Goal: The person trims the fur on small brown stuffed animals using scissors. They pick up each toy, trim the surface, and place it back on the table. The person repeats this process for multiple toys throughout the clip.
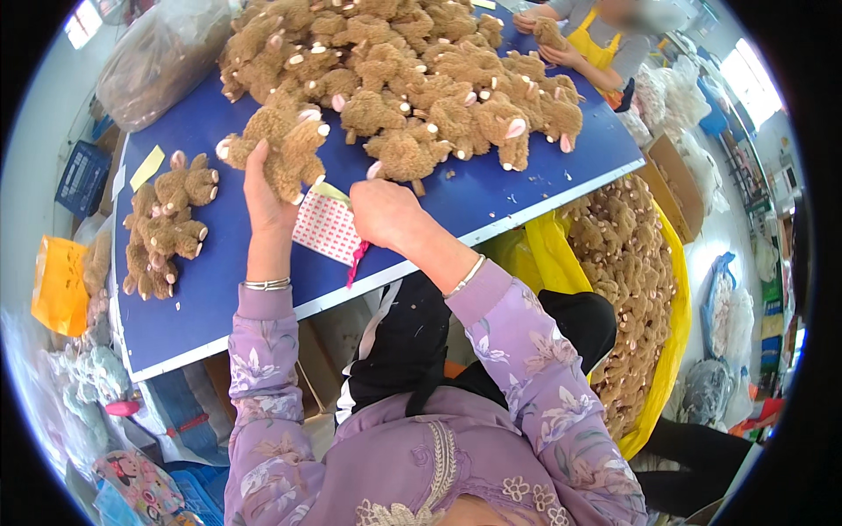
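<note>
My left hand (263,190) is wrapped round a brown plush animal (279,145), holding it up above the blue table. The toy has curly fur, pale pink ears and white foot tips. My right hand (384,213) is closed, its fingertips turned away, so whatever they pinch is hidden. Between my hands is a white piece patterned with rows of red marks (326,226), with a pale yellow strip along its top. A bright pink ribbon (357,261) hangs at its right corner, beside my right hand. Whether my right hand touches that piece, I cannot tell.
A big heap of similar plush animals (412,79) covers the far table (219,307); several more (167,223) lie at left. At right stands a yellow sack (671,351) full of them. Across the table a co-worker (592,48) in a yellow apron holds one. A clear bag (162,66) sits far left.
</note>
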Action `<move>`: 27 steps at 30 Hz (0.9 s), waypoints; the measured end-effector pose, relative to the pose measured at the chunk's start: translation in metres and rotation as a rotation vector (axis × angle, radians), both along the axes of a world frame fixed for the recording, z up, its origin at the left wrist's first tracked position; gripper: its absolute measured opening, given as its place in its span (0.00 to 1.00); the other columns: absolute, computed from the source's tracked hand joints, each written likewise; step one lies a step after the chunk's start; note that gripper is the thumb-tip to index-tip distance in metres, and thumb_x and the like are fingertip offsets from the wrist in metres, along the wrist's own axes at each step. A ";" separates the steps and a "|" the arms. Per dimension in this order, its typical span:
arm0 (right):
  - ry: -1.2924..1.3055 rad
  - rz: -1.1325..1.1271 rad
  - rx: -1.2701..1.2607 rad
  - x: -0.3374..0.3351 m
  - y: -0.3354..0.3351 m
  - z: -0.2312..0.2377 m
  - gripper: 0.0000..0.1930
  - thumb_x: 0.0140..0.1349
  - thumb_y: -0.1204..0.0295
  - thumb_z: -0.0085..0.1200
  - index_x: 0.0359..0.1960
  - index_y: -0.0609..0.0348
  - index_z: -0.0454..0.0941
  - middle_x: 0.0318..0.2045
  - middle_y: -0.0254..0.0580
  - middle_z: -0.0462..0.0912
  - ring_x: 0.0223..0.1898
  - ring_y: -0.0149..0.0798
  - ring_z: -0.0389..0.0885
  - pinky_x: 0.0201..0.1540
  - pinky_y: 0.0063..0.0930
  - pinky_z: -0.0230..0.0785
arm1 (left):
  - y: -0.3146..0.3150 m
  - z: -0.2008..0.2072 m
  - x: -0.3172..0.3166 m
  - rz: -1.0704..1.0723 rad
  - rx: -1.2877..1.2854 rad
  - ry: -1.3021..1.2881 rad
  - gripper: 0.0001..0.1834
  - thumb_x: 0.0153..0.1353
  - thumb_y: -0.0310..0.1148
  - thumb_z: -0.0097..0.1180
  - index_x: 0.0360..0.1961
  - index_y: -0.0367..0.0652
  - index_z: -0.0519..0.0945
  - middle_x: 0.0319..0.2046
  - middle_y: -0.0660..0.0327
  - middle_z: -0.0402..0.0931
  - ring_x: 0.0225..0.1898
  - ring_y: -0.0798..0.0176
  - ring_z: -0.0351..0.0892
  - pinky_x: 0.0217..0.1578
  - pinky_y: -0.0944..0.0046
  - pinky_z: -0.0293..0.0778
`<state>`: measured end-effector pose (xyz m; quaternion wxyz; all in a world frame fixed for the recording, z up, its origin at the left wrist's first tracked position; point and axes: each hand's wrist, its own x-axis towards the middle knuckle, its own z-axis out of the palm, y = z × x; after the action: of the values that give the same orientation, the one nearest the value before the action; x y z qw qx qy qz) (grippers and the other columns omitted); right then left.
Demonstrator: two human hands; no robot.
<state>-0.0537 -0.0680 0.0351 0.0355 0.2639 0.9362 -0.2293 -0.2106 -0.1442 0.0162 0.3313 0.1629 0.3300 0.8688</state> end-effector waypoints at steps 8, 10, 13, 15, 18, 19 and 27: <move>0.397 -0.281 -0.130 0.138 0.024 0.000 0.11 0.51 0.69 0.54 0.28 0.66 0.73 0.27 0.55 0.78 0.31 0.51 0.78 0.36 0.37 0.70 | -0.004 -0.013 0.012 -0.303 0.015 0.105 0.28 0.63 0.41 0.47 0.60 0.37 0.63 0.52 0.49 0.73 0.49 0.51 0.78 0.46 0.51 0.78; 0.523 -0.466 -0.106 0.173 0.044 -0.003 0.11 0.51 0.69 0.55 0.27 0.66 0.71 0.24 0.51 0.76 0.26 0.42 0.75 0.33 0.34 0.68 | -0.005 -0.018 0.027 -0.508 0.007 0.215 0.29 0.59 0.34 0.53 0.59 0.33 0.63 0.53 0.48 0.71 0.51 0.50 0.76 0.51 0.52 0.74; 0.612 -0.683 -0.181 0.209 0.068 -0.011 0.14 0.50 0.68 0.59 0.26 0.68 0.71 0.21 0.47 0.74 0.24 0.35 0.71 0.31 0.31 0.66 | 0.013 0.011 0.087 -0.832 -0.252 0.606 0.30 0.53 0.33 0.61 0.56 0.35 0.68 0.54 0.49 0.70 0.54 0.49 0.73 0.53 0.53 0.72; 0.670 -0.732 -0.226 0.228 0.082 -0.031 0.14 0.51 0.67 0.61 0.25 0.66 0.72 0.20 0.38 0.74 0.24 0.29 0.70 0.30 0.28 0.65 | 0.042 0.021 0.129 -0.976 -0.208 1.111 0.26 0.48 0.33 0.64 0.50 0.39 0.75 0.57 0.50 0.69 0.61 0.46 0.65 0.58 0.51 0.65; 0.698 -0.814 -0.373 0.251 0.079 -0.049 0.13 0.50 0.67 0.62 0.25 0.65 0.73 0.21 0.33 0.75 0.24 0.27 0.70 0.29 0.25 0.64 | 0.081 0.014 0.170 -0.996 0.069 1.769 0.27 0.42 0.33 0.66 0.48 0.43 0.78 0.63 0.53 0.64 0.70 0.43 0.47 0.65 0.46 0.50; 0.714 -0.808 -0.386 0.257 0.079 -0.052 0.13 0.51 0.68 0.62 0.25 0.64 0.73 0.21 0.33 0.75 0.25 0.26 0.70 0.29 0.25 0.64 | 0.088 0.015 0.179 -1.028 0.036 1.836 0.23 0.42 0.35 0.65 0.44 0.46 0.81 0.64 0.55 0.62 0.70 0.40 0.47 0.65 0.44 0.47; 0.912 -0.691 -0.255 0.275 0.077 -0.056 0.09 0.58 0.76 0.56 0.40 0.64 0.73 0.34 0.33 0.76 0.37 0.26 0.72 0.44 0.22 0.67 | 0.109 -0.005 0.193 -0.869 0.063 1.982 0.21 0.41 0.37 0.64 0.41 0.46 0.82 0.63 0.55 0.64 0.67 0.45 0.55 0.62 0.46 0.50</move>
<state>0.2216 0.0091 -0.0209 -0.4162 0.4223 0.6815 -0.4289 -0.0178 -0.0351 0.0116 0.1924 0.9043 0.3426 0.1669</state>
